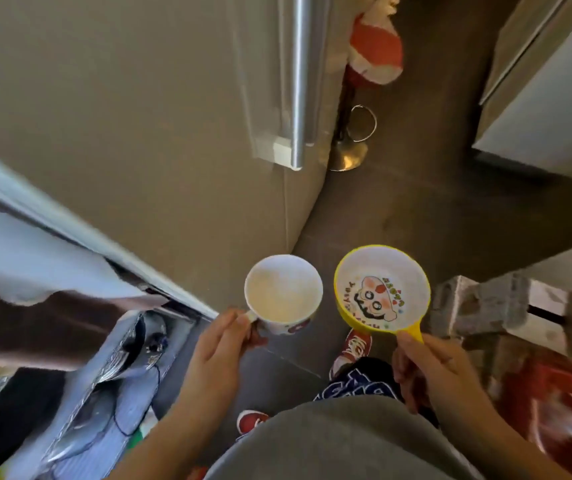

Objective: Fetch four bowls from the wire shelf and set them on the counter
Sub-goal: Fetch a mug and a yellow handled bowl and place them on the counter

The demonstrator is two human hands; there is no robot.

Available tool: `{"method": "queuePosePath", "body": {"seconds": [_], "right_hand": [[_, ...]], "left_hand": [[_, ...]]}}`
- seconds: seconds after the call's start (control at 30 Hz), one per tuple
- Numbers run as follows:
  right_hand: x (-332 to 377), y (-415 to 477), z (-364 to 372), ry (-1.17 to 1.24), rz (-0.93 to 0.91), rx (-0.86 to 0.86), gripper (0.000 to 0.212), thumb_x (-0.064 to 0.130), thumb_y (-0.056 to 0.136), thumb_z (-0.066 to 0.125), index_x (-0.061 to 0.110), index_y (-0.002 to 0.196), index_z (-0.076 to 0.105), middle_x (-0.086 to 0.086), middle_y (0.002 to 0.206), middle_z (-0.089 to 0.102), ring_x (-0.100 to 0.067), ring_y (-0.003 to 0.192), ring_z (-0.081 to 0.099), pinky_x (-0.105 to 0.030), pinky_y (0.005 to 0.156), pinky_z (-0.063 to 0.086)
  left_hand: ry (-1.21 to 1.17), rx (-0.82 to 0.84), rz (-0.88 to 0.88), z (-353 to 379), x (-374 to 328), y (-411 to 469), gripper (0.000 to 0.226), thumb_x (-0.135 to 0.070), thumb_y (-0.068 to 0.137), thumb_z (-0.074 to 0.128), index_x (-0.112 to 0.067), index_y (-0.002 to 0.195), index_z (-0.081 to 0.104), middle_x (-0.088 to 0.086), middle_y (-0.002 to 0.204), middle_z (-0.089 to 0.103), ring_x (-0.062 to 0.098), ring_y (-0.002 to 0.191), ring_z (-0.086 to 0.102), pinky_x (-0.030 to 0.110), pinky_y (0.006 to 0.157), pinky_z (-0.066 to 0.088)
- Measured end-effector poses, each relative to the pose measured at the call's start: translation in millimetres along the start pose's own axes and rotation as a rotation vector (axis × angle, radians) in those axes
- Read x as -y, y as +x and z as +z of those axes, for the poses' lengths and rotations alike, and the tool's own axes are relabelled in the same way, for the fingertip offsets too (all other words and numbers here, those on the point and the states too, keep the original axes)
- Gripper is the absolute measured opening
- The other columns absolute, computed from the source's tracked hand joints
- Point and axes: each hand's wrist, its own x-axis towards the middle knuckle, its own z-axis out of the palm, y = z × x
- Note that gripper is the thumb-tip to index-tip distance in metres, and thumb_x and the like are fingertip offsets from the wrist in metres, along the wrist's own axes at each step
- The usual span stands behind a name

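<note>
Step in hand: transport. Two bowls are off the shelf and held over the floor (pixel 416 209); none is set down in this view.
Left hand (pixel 218 341): closed, thumb and fingers pinching the small side handle of the white bowl (pixel 283 289).
Right hand (pixel 426 368): closed round the handle tab of the yellow bowl (pixel 381 289).
Bowl position: both held upright and side by side, rims just apart, in front of the body and above the red shoes (pixel 355 344). Both look empty.
Surroundings: tall door (pixel 139 116) with a metal bar handle (pixel 300 81) on the left.
Wire shelf: not in view.
Tabletop: cannot be identified for certain.
Next move: reach the tabletop, lower each bowl level and release; judged, a second trip then brings the other two.
</note>
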Motion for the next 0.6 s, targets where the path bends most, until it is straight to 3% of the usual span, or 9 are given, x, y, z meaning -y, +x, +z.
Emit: {"method": "queuePosePath", "body": {"seconds": [0.13,0.2,0.33,0.5,0.57,0.6], "right_hand": [[-5.9,24.6,-57.7,0.072,0.042,-0.115,0.043,0.033,0.088,0.053,0.011,0.051,0.062,-0.013,0.046,0.057,-0.021,0.029,0.046,-0.017,0.033,0.032],[-6.4,40.2,-87.9,0.094,0.062,-0.166,0.043,0.037,0.083,0.056,0.010,0.049,0.060,-0.016,0.043,0.054,-0.022,0.028,0.045,-0.016,0.032,0.030],[-7.7,81.4,-148.1,0.143,0.125,-0.266,0.045,0.045,0.075,0.058,0.008,0.049,0.059,-0.016,0.043,0.054,-0.024,0.029,0.045,-0.018,0.034,0.030],[3.0,136.9,-209.8,0.178,0.146,-0.329,0.050,0.047,0.079,0.058,0.006,0.051,0.059,-0.028,0.048,0.052,-0.027,0.033,0.046,-0.025,0.034,0.036],[12.7,161.7,-228.6,0.157,0.139,-0.351,0.045,0.043,0.084,0.056,0.010,0.054,0.061,-0.014,0.049,0.059,-0.020,0.034,0.049,-0.021,0.034,0.039],[18.5,175.4,-236.8,0.146,0.131,-0.347,0.044,0.043,0.084,0.054,0.011,0.055,0.061,-0.009,0.050,0.061,-0.018,0.034,0.050,-0.021,0.035,0.040]], "left_hand": [[0.183,0.126,0.042,67.5,-11.5,50.0,0.031,-0.030,0.096,0.045,-0.023,0.072,0.064,0.001,0.075,0.067,0.017,0.080,0.067,0.035,0.081,0.054],[0.252,0.156,0.042,104.4,-19.4,77.0,0.036,-0.020,0.102,0.040,-0.022,0.075,0.065,0.002,0.079,0.069,0.020,0.082,0.068,0.025,0.074,0.056],[0.337,0.241,0.062,179.5,-40.8,134.3,0.031,-0.017,0.101,0.044,-0.011,0.075,0.061,0.006,0.074,0.066,0.022,0.078,0.065,0.048,0.080,0.055],[0.397,0.269,0.066,249.6,-63.7,192.8,0.023,-0.014,0.099,0.048,-0.013,0.082,0.063,0.000,0.074,0.068,0.018,0.080,0.067,0.049,0.085,0.055],[0.380,0.285,0.064,270.1,-77.2,204.6,0.020,-0.035,0.092,0.054,-0.019,0.087,0.066,-0.002,0.082,0.070,0.025,0.090,0.064,0.045,0.088,0.053],[0.384,0.290,0.066,280.0,-85.8,209.8,0.039,-0.053,0.084,0.052,-0.018,0.092,0.066,0.001,0.088,0.070,0.028,0.094,0.063,0.044,0.090,0.052]]}}
